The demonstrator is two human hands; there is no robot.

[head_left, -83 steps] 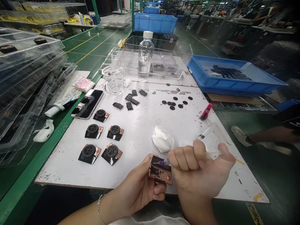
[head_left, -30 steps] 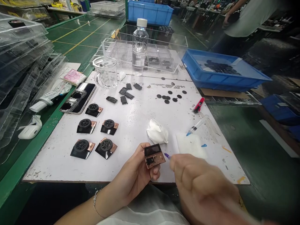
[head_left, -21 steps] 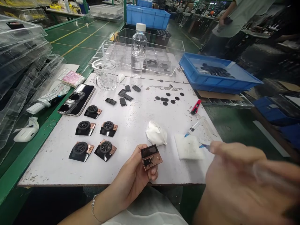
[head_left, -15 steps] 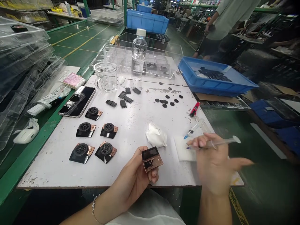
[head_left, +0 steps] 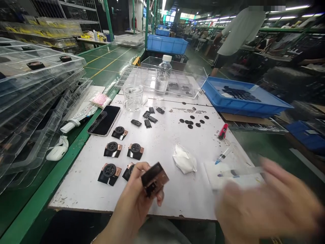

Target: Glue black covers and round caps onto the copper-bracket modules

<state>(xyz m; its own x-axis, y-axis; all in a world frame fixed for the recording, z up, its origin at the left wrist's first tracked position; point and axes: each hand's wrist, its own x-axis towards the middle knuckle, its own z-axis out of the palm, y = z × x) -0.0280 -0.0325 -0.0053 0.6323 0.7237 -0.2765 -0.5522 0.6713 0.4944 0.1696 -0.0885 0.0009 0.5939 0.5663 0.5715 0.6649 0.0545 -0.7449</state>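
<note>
My left hand (head_left: 135, 193) is closed around a small black and copper-coloured plate (head_left: 155, 179), tilted above the front of the table. My right hand (head_left: 269, 206) is smeared by motion at the lower right, so its grip cannot be made out. Beside its fingers, a clear syringe (head_left: 235, 173) lies across or just above a white pad (head_left: 210, 178); whether the fingers still touch it is unclear. A second syringe with a blue tip (head_left: 221, 157) rests behind the pad. Crumpled white tissue (head_left: 184, 160) sits between my hands.
Several black and copper pieces bearing wheels (head_left: 109, 170) stand at left, one partly behind my left hand. Farther back are a phone (head_left: 104, 121), black clips (head_left: 152, 119), black discs (head_left: 190, 126), a red cutter (head_left: 223, 131), a glass mug (head_left: 133, 98), a bottle (head_left: 163, 76) and a blue bin (head_left: 246, 101).
My right hand has swung right and lower, turning over, with the syringe now nearer the pad. My left hand has tilted the plate. The whole view has shifted as my head moved.
</note>
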